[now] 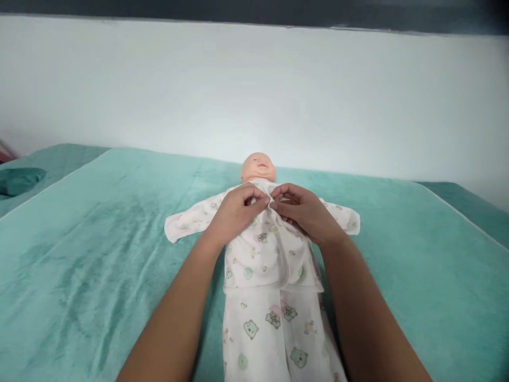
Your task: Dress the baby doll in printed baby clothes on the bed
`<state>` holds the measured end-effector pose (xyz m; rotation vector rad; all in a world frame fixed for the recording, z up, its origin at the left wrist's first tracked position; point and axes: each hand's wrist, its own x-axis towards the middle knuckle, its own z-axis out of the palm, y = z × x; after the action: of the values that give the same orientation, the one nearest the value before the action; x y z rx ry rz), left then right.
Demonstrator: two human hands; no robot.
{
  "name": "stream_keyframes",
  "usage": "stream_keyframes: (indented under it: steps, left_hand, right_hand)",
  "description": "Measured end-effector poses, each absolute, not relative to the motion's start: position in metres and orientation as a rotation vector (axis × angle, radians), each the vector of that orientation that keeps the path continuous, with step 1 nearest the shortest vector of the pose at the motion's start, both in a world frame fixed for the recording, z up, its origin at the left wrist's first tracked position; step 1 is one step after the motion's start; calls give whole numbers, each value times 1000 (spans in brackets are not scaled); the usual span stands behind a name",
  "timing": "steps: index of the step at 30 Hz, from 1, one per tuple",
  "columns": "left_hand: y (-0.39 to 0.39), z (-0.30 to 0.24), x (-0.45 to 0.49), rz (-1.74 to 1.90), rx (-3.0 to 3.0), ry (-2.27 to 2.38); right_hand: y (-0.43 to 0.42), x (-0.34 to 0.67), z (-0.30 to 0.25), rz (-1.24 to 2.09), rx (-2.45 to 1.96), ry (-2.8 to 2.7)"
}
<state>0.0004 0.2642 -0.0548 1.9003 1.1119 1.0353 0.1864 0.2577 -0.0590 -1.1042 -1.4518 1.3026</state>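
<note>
head view: i see left hand and right hand both pinched on printed shirt, far end, by the doll's neck.

Mid-frame, you see a smooth, plastic-looking doll's head and matt cloth shirt; around them, a plush, velvety sheet.

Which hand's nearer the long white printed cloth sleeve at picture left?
Left. The left hand overlaps the sleeve at its inner end; the right hand is farther, across the white printed cloth shirt.
</note>
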Motion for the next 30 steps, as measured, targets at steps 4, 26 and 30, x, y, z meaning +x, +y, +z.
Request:
stream_keyframes:
  steps: [4,26,30]
  left_hand:
    - [264,-54,-2,1024,1861,1089]
    - [257,-35,-21,798,1761,961]
    - [252,-28,-23,644,1914,802]
  right_hand:
    - [257,183,-57,1196,-1133,-1538]
    - [241,190,-33,1098,-1337,-1721]
    - [220,195,-19,981,-1474,-2093]
